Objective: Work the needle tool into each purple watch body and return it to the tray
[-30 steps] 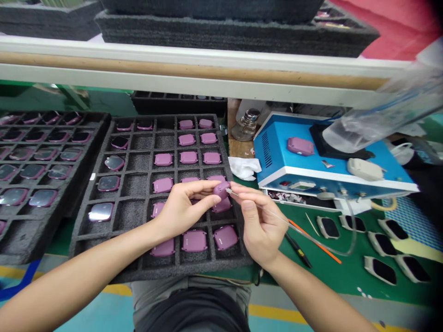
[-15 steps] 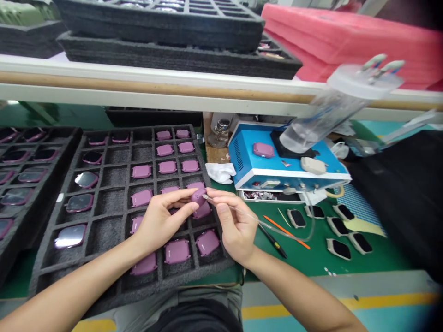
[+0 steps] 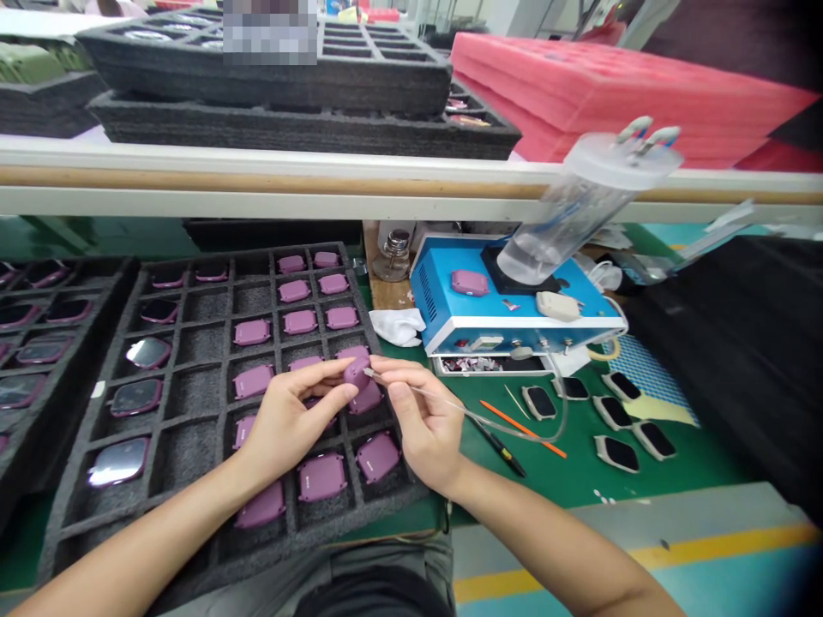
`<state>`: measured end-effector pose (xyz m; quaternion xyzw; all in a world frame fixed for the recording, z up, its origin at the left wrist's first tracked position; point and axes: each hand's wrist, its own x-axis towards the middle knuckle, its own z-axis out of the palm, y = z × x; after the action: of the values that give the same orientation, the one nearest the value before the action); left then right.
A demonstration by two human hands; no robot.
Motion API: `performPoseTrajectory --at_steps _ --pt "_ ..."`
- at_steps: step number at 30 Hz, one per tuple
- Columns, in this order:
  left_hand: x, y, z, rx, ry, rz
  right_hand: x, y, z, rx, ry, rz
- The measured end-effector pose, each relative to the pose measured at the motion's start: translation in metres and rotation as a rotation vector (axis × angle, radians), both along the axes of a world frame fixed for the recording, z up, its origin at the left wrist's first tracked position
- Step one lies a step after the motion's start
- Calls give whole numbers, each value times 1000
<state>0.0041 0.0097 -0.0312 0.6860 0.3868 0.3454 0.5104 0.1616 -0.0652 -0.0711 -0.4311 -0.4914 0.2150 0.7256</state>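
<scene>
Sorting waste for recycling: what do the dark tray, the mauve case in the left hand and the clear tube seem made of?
The dark tray looks like foam: matte, rough and pitted. The mauve case looks like moulded plastic with a satin sheen, possibly rubberised. The clear tube looks like flexible plastic: see-through, bending in a loose curve.

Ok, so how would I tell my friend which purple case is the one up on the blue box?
Find the bright blue box on the green mat, just right of the black foam tray. On top of the box, toward the left, lies a small purple case. Unlike the purple cases in the tray's little squares, it sits out on the blue top, near a cream-coloured lump.
</scene>
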Motion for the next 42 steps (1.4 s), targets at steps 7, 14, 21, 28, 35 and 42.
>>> performPoseTrajectory --at_steps 7,14,21,28,35,42 --pt "0 0 0 8 9 4 0 0 1 6 4 0" --pt "-1 0 -1 21 1 -1 0 0 2 4 -4 -9" --pt "0 1 0 21 -14 -7 -1 0 1 8 7 -2" --pt "0 0 0 3 -12 -13 -1 0 1 -2 4 -4" --pt "-1 -1 0 -18 -18 -8 -1 0 1 -17 -11 -14" --pt "1 -1 2 -44 -16 -3 -1 -1 2 -29 -30 -31"
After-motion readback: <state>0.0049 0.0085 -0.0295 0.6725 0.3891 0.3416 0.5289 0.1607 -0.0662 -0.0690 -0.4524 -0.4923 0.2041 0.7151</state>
